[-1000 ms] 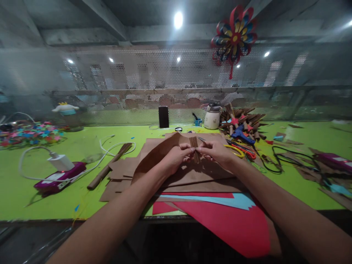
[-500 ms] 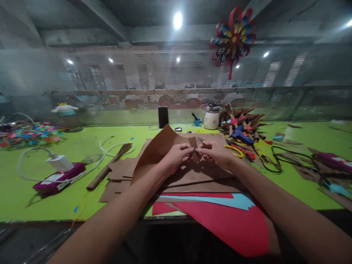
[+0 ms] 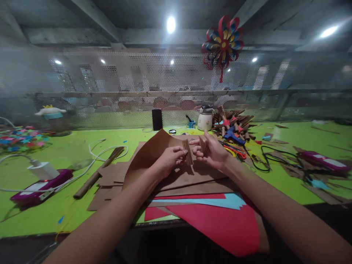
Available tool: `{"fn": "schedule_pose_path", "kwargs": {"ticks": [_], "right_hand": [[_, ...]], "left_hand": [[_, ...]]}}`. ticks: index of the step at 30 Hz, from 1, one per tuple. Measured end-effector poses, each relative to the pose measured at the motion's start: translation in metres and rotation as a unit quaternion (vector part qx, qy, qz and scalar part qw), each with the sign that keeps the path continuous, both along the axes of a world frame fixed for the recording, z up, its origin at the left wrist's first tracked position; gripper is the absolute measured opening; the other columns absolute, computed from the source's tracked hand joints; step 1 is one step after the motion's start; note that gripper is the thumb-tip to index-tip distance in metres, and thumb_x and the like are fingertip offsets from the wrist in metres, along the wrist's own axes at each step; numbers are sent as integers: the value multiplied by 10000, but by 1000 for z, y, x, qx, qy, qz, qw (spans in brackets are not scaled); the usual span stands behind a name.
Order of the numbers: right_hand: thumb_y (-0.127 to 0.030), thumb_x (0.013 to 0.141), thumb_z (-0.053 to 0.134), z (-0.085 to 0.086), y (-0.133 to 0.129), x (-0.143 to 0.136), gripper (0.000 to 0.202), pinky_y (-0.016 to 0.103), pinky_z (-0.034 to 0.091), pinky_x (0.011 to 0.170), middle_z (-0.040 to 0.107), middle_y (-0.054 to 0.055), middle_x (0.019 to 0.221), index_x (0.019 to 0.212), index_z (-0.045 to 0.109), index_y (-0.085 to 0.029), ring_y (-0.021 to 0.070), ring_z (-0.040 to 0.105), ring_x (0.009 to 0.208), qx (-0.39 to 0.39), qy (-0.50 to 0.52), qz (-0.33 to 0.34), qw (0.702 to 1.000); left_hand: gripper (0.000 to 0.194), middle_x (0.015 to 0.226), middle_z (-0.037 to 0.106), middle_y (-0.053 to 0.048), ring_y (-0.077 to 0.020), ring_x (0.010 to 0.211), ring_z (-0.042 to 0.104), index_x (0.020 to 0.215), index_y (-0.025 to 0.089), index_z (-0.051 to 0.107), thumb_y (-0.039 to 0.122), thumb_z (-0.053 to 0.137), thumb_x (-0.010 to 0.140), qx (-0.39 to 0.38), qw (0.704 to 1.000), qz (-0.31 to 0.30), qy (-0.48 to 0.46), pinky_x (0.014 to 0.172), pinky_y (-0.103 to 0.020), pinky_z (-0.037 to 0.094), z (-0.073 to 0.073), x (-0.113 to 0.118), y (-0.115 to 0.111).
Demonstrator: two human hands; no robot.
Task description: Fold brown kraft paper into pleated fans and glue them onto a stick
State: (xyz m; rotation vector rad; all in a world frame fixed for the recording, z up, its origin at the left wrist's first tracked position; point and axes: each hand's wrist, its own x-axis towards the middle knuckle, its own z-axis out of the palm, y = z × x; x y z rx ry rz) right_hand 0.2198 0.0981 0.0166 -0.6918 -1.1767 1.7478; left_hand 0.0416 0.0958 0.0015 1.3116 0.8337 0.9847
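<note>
My left hand (image 3: 173, 159) pinches a narrow stack of pleated brown paper (image 3: 188, 152) between thumb and fingers, its folds standing near upright. Just to the right, my right hand (image 3: 210, 152) is turned palm inward with its fingers partly curled. A small folded piece of brown paper (image 3: 203, 144) sits between its thumb and fingers. A gap separates the right fingertips from the pleated stack. Beneath both hands lie large brown paper sheets (image 3: 176, 187), one with a raised, curled corner (image 3: 148, 150) at the left.
Red paper (image 3: 220, 227) overhangs the table's front edge, beside light blue paper (image 3: 231, 201). Left are a rolled brown paper tube (image 3: 96, 176) and a purple power strip (image 3: 41, 187). Right are a blue glue gun (image 3: 233, 136), orange-handled scissors (image 3: 240, 153) and a black cable (image 3: 264, 165).
My right hand has moved off the pleated stack and turned its palm inward, showing a folded paper piece. My left hand keeps its pinch. The whole view has shifted, so things appear further left.
</note>
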Motion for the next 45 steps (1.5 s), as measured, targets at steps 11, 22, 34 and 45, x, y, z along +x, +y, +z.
{"fn": "schedule_pose_path", "kwargs": {"ticks": [11,22,34,45], "right_hand": [[-694,808,227,2,0,2,637,210,227,392,451,0,570,869,549,-148,89,280,418,-11,42,3,999],[-667,829,237,-1,2,3,607,167,186,357,432,-15,540,921,534,-145,70,258,396,-42,56,32,997],[-572,884,250,-3,0,1,511,137,185,329,407,-30,521,914,516,-136,48,216,374,-76,63,40,994],[-509,912,238,-5,0,-3,457,128,220,312,411,-35,494,910,512,-143,41,199,347,-66,43,24,997]], "left_hand": [[223,608,538,11,-60,541,498,689,130,562,289,712,644,-5,999,11,-30,528,-180,385,0,1,-1],[231,599,520,9,-60,535,488,661,116,567,300,706,650,11,1000,4,-18,518,-182,369,2,0,-1],[203,604,527,7,-63,534,491,680,119,556,280,680,678,13,1000,-7,-23,529,-189,364,0,0,-1],[184,599,524,9,-71,537,492,663,120,562,261,679,667,22,999,-10,-40,528,-202,361,-2,0,0]]}}
